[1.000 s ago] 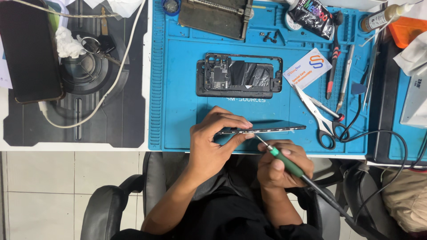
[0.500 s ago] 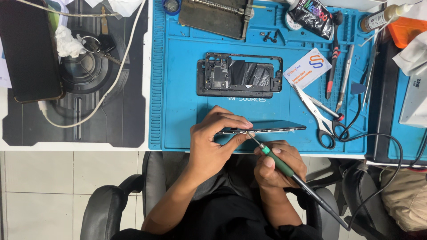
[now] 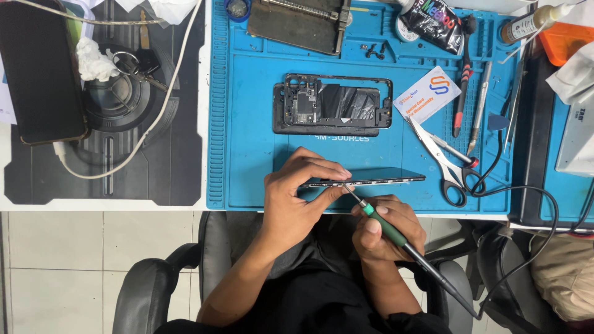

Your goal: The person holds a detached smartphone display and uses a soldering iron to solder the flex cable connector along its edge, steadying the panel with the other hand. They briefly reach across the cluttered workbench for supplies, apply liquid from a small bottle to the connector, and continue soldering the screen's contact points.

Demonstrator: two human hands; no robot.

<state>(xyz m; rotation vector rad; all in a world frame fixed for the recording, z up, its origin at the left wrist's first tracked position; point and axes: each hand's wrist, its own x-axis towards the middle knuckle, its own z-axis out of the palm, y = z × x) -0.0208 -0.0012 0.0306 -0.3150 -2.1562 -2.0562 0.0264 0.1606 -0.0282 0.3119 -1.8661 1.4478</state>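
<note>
We see a thin dark phone panel held on edge near the front edge of the blue work mat, just above the table's front rim. Our left hand pinches the panel's left end between thumb and fingers. Our right hand is wrapped around a green-collared soldering iron, whose tip touches the panel's lower edge beside the left fingertips; its black cord trails off to the right. Behind the panel, mid-mat, lies an opened phone frame with its board exposed. To the right sit a white card, scissors and a red-handled tool. At the mat's back edge rests a metal holder. On the dark mat to the left lie a phone, keys and a white cable.
</note>
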